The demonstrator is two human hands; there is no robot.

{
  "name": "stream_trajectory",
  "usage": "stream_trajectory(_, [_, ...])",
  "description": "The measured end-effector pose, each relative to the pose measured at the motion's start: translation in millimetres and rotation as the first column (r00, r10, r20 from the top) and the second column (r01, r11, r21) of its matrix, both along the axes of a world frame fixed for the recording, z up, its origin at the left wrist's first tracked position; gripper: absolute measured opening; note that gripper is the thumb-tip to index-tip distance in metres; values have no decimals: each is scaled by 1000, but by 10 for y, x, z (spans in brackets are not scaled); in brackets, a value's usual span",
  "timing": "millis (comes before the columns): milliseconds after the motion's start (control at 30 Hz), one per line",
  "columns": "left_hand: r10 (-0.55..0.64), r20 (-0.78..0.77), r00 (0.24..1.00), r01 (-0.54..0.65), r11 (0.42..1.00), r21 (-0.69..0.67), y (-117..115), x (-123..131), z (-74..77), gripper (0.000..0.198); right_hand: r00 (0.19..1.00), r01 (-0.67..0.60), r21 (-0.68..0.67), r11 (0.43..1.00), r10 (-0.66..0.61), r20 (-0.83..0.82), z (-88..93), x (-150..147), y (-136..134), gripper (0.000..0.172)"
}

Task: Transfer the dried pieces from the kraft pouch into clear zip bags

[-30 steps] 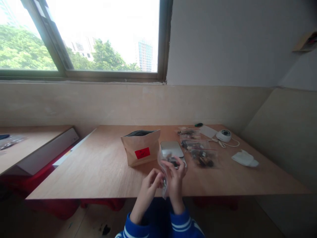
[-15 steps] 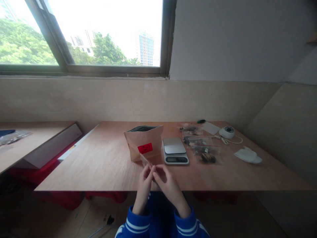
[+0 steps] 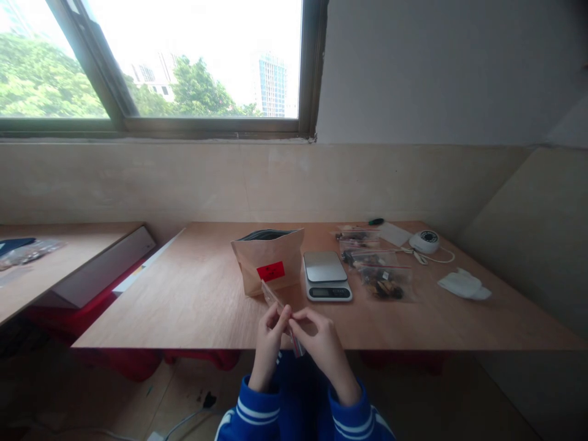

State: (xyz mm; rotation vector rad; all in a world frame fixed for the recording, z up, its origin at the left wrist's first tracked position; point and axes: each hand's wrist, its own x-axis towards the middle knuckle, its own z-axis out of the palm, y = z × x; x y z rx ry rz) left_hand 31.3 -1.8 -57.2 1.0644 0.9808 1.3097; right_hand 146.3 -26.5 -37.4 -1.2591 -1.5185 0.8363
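My left hand (image 3: 270, 335) and my right hand (image 3: 318, 339) are together at the near edge of the wooden table (image 3: 193, 300). Both pinch a small clear zip bag with a red strip (image 3: 281, 311), held edge-on between the fingertips. Just beyond the hands stands a brown paper pouch with a red label (image 3: 269, 261), its top open. A small digital scale (image 3: 325, 275) sits to the pouch's right, with nothing on its pan.
Several clear zip bags with dark contents (image 3: 376, 272) lie right of the scale. Further right are a white round device with a cord (image 3: 425, 241) and a white cloth (image 3: 463, 285). A green marker (image 3: 375, 222) lies by the wall. A second table (image 3: 55, 263) stands at left.
The small bag was held upright in front of the scale; both hands lowered it and turned it edge-on near the table's front edge. The view has tilted slightly.
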Motion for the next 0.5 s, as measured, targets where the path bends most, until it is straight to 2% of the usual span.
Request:
stream_trajectory(100, [-16, -23, 1000, 16, 999, 32, -30, 12, 5, 35, 994, 94, 46, 995, -96, 58, -14, -24, 2, 18])
stream_trajectory(167, [-43, -60, 997, 45, 998, 41, -54, 7, 10, 37, 972, 222, 57, 973, -226, 58, -52, 17, 16, 16])
stream_trajectory(300, [-26, -154, 988, 35, 998, 56, -83, -41, 40, 42, 837, 537, 18, 843, -531, -134, -134, 274, 44, 20])
stream_trajectory(333, [-26, -188, 982, 39, 997, 68, -83, -52, 45, 42, 805, 570, -2, 822, -559, -201, -139, 350, 42, 22])
stream_trajectory(400, [-62, -231, 971, 84, 993, 84, -75, -56, 37, 43, 781, 561, -36, 827, -543, -309, -123, 469, 23, 27])
stream_trajectory(500, [-113, -141, 984, 122, 990, 63, -45, -6, -30, 56, 770, 513, -67, 856, -493, -404, -45, 517, -31, 29])
